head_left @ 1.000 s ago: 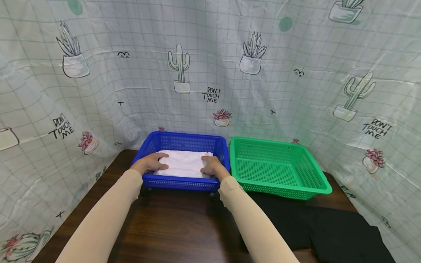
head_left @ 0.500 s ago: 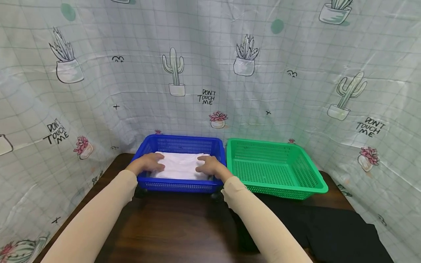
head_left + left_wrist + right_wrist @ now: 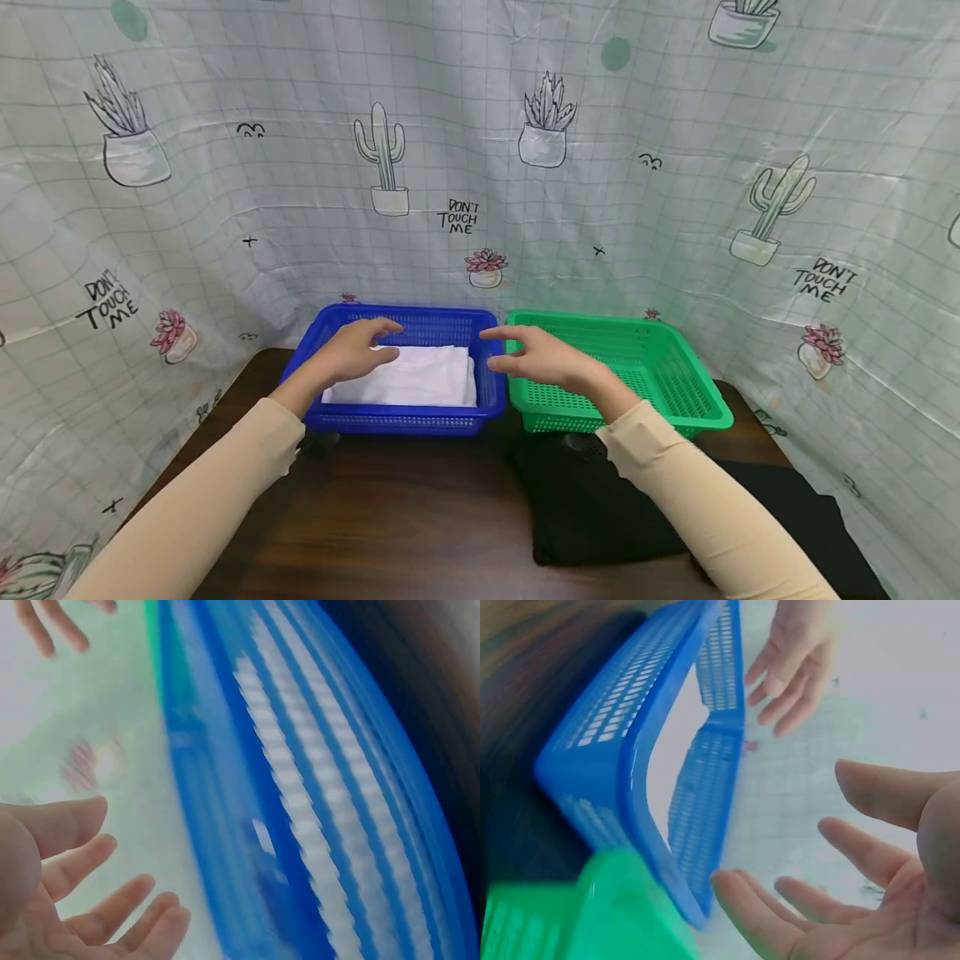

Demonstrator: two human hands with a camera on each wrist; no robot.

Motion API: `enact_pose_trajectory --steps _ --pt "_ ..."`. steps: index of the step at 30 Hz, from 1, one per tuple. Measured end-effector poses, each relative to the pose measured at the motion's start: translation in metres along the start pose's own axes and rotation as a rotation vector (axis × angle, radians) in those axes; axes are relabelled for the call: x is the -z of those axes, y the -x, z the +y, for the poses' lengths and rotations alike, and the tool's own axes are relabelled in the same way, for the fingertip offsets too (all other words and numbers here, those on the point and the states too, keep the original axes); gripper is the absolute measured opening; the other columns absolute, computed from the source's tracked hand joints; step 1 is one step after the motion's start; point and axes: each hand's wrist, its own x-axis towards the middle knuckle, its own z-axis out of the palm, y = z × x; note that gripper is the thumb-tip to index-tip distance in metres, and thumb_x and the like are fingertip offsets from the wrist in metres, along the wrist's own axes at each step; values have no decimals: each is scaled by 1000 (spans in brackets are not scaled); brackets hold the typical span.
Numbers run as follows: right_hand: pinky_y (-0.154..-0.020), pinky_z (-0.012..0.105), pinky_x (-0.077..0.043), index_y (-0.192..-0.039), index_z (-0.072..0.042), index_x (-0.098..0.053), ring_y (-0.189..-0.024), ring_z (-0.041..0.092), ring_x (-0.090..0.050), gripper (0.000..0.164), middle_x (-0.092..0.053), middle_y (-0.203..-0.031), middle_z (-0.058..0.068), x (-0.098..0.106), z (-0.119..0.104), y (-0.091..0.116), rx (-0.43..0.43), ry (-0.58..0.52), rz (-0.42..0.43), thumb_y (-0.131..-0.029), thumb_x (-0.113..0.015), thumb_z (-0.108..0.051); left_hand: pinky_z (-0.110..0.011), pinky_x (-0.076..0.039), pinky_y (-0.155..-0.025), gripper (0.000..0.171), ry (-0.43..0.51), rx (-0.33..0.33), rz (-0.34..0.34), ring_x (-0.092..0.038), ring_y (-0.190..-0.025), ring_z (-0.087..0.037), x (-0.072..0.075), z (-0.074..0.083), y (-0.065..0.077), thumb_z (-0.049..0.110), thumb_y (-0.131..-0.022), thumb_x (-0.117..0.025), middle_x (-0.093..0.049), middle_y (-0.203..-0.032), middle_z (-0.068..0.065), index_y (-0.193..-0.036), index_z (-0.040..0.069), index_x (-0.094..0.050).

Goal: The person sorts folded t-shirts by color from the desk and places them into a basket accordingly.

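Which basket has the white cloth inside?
The blue basket, on the left. Folded white cloth lies in it, while the green basket on the right shows only bare mesh.

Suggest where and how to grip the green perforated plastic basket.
Green basket: probably the right short-side rim, from above and outside. Its walls flare outward, so that rim overhangs; the left side stands close beside the blue perforated plastic basket, leaving less room.

I see blue basket (image 3: 405,410): glossy perforated plastic | green basket (image 3: 678,367): glossy plastic too | white cloth (image 3: 423,377): matt | black cloth (image 3: 592,508): matt | my sleeves (image 3: 206,492): smooth matt fabric | surface (image 3: 420,508): wood-grained, slight sheen | curtain (image 3: 450,158): creased, faintly shiny sheet
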Motion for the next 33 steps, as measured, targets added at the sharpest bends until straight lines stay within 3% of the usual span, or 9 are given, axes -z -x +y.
enact_pose_trajectory --steps 5,9,13,16,22,25,29,33 --pt "-113 58 -47 -161 -29 -47 -142 31 -56 57 -37 -170 3 24 16 56 35 -2 -3 -107 -67 -33 -56 -50 -109 46 111 -108 33 -56 -138 -41 -13 38 14 20 -108 -63 -56 -154 -18 -153 9 -56" --pt "-111 56 -49 -162 -25 -46 -141 35 -57 59 -42 -167 9 39 39 101 68 2 23 -107 -66 -35 -52 -55 -103 44 188 -193 41 -63 -131 -34 -29 67 28 18 -107 -65 -60 -150 -13 -151 13 -58" --pt "-106 48 -53 -162 -24 -44 -140 39 -57 59 -45 -164 14 49 64 141 66 14 72 -108 -66 -32 -47 -58 -99 42 270 -255 21 -67 -123 -29 -53 84 38 15 -106 -66 -64 -144 -13 -148 14 -60" --pt "-103 40 -56 -161 -22 -44 -135 32 -62 58 -45 -163 15 52 83 162 37 -22 98 -108 -66 -30 -44 -59 -96 41 353 -269 -29 -68 -120 -27 -74 88 45 14 -107 -66 -66 -141 -13 -148 15 -60" --pt "-98 30 -58 -165 -11 -36 -123 9 -67 63 -41 -161 29 51 122 188 12 -140 93 -109 -63 -23 -40 -59 -90 44 458 -210 -174 -67 -118 -22 -118 88 53 21 -107 -66 -67 -137 -5 -150 25 -57" --pt "-100 31 -58 -167 -7 -30 -131 21 -64 66 -33 -163 33 48 141 195 -20 -170 70 -110 -61 -23 -38 -59 -85 48 499 -162 -234 -67 -118 -22 -138 87 53 23 -106 -68 -65 -137 -6 -152 28 -54" --pt "-100 37 -58 -168 -3 -23 -138 49 -53 70 -22 -167 35 41 161 199 -77 -206 58 -111 -59 -23 -41 -60 -86 55 553 -110 -285 -67 -122 -26 -162 88 52 22 -105 -70 -61 -143 -14 -156 27 -50" --pt "-101 45 -58 -168 1 -18 -139 54 -49 73 -16 -167 39 32 174 199 -131 -253 36 -112 -58 -23 -49 -61 -86 63 606 -64 -322 -69 -121 -31 -180 88 51 18 -103 -72 -57 -147 -19 -159 25 -44"
